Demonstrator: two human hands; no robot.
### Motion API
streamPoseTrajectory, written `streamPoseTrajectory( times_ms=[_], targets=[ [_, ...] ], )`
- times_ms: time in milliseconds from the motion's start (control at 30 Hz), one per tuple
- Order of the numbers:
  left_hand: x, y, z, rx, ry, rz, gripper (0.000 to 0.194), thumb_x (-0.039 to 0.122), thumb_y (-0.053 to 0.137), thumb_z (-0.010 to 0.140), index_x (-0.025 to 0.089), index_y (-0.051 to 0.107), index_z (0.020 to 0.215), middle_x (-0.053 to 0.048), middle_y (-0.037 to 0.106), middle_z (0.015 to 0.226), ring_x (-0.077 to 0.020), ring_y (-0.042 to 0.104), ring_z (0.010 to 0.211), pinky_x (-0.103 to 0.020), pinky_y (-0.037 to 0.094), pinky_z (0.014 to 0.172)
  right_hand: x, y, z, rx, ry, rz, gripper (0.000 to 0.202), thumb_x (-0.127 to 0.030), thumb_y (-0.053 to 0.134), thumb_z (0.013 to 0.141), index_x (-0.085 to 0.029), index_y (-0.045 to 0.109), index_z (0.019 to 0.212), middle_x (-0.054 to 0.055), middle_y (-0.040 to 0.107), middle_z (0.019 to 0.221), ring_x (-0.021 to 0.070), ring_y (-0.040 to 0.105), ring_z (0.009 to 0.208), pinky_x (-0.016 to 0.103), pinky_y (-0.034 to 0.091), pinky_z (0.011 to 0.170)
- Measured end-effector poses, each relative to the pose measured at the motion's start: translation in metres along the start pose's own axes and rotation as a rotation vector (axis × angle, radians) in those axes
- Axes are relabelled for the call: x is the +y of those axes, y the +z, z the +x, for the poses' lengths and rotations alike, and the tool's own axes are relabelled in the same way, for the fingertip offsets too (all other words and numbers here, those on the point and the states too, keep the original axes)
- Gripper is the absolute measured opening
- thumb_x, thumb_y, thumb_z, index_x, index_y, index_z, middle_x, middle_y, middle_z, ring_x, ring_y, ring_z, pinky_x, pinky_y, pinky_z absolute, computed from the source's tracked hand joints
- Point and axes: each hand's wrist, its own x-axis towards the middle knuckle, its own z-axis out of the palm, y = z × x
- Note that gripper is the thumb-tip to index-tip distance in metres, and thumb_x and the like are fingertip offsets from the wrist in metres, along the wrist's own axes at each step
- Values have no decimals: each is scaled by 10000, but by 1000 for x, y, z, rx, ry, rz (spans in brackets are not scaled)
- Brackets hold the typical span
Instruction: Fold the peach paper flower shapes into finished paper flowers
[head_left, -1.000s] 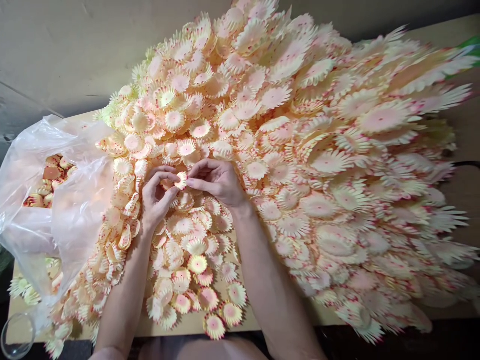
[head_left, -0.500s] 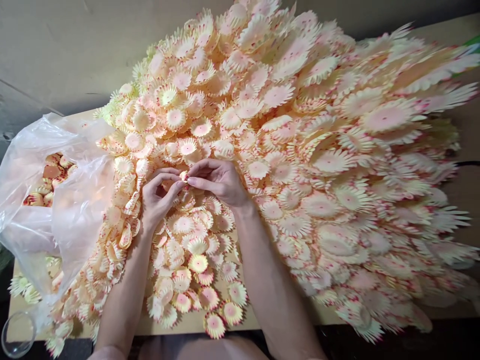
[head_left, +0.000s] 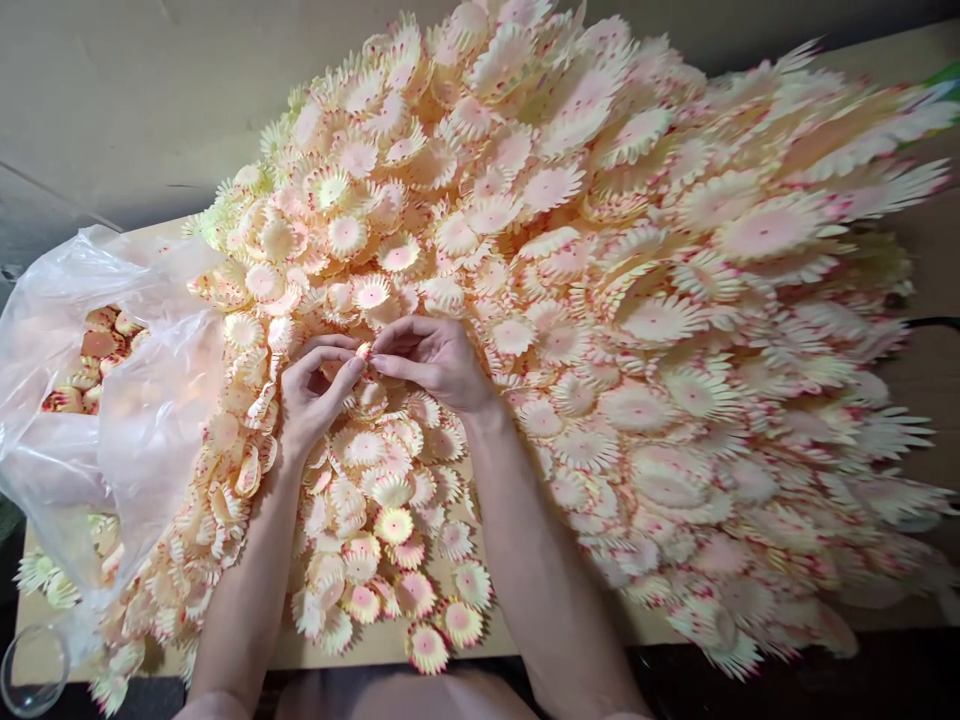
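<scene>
Between my two hands is a small curled cream flower piece (head_left: 364, 351) with red-tipped edges. My left hand (head_left: 316, 385) pinches it from the left with thumb and forefinger. From the right, my right hand (head_left: 435, 362) has its thumb and fingertips closed at the same piece. Both hands hover over a large heap of cream and pale pink flower pieces (head_left: 559, 345) with fringed, red-tipped edges. More loose flower pieces (head_left: 367, 447) lie between my forearms.
At the left, a translucent plastic bag (head_left: 154, 410) holds curled flower pieces (head_left: 97, 345). A clear round container (head_left: 34, 668) stands at the table's (head_left: 285, 655) lower left corner. A wall (head_left: 150, 90) runs behind.
The curled piece has turned slightly between my fingertips. Both hands stay almost in place, and the whole view has shifted a little.
</scene>
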Motion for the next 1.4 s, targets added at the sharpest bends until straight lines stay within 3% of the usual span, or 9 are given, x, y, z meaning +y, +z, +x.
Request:
streamPoseTrajectory(
  times_ms=[467, 700, 1033, 1400],
  targets=[
    [1, -2, -1, -22, -82, -46, 188, 359, 683, 881, 181, 703, 822, -76, 691, 1015, -165, 653, 915, -275, 517, 804, 3, -1, 2, 13, -51, -30, 137, -276, 803, 711, -192, 712, 769, 4, 734, 772, 130, 686, 708, 261, 593, 708],
    [-3, 1, -3, -9, -39, 1, 177, 340, 719, 853, 172, 699, 801, -76, 673, 1007, -163, 643, 945, -279, 501, 847, 5, -2, 2, -8, -38, -47, 116, -249, 789, 730, -182, 728, 802, 7, 725, 784, 115, 665, 701, 235, 567, 665],
    [0, -3, -1, -52, -80, -4, 181, 345, 686, 879, 174, 699, 821, -80, 676, 1039, -177, 638, 996, -295, 481, 909, 2, 0, 0, -63, 4, 25, 145, -250, 814, 719, -188, 714, 803, 6, 732, 793, 124, 690, 719, 246, 593, 685],
    [2, -1, -2, -76, -95, 4, 236, 382, 707, 855, 172, 671, 753, -79, 664, 1027, -178, 635, 966, -290, 488, 866, 2, 1, -1, -48, -34, -45, 149, -284, 803, 731, -190, 715, 807, 12, 735, 813, 131, 683, 741, 262, 590, 708]
  ],
)
